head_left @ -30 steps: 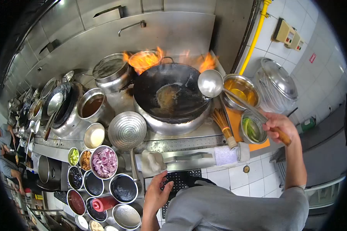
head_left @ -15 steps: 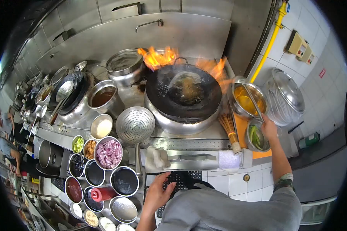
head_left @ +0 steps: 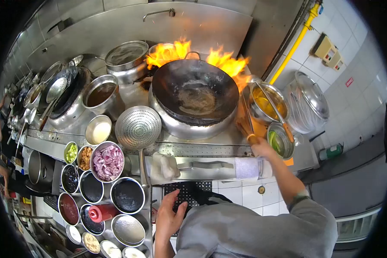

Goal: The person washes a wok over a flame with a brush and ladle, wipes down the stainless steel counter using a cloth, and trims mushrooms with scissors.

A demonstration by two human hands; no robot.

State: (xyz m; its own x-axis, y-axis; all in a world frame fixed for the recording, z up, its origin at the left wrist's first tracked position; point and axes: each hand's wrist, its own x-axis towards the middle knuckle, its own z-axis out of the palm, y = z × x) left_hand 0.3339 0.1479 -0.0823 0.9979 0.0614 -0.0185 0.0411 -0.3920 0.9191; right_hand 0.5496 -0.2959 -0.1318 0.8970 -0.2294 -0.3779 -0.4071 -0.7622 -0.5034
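Note:
My right hand (head_left: 262, 148) is closed round the bound handle of a bamboo brush (head_left: 245, 129), at the right front of the stove. Behind the brush, a ladle (head_left: 271, 101) rests in a steel bowl of yellow oil (head_left: 262, 92). Left of these, a black wok (head_left: 195, 92) sits on its burner with a little brownish liquid in the bottom. My left hand (head_left: 169, 215) hangs near my body with its fingers apart, holding nothing. A perforated skimmer (head_left: 138, 128) lies left of the wok.
Tall flames (head_left: 228, 62) rise behind the wok. Bowls of sliced onion (head_left: 108, 162), sauces and a red bottle (head_left: 102, 212) stand at the lower left. A bowl with green leaves (head_left: 274, 139) is beside my right hand. Other people are partly visible at far left.
My right hand has let go of the ladle, now resting in the oil bowl, and has moved left onto the bamboo brush. The flames behind the wok have grown.

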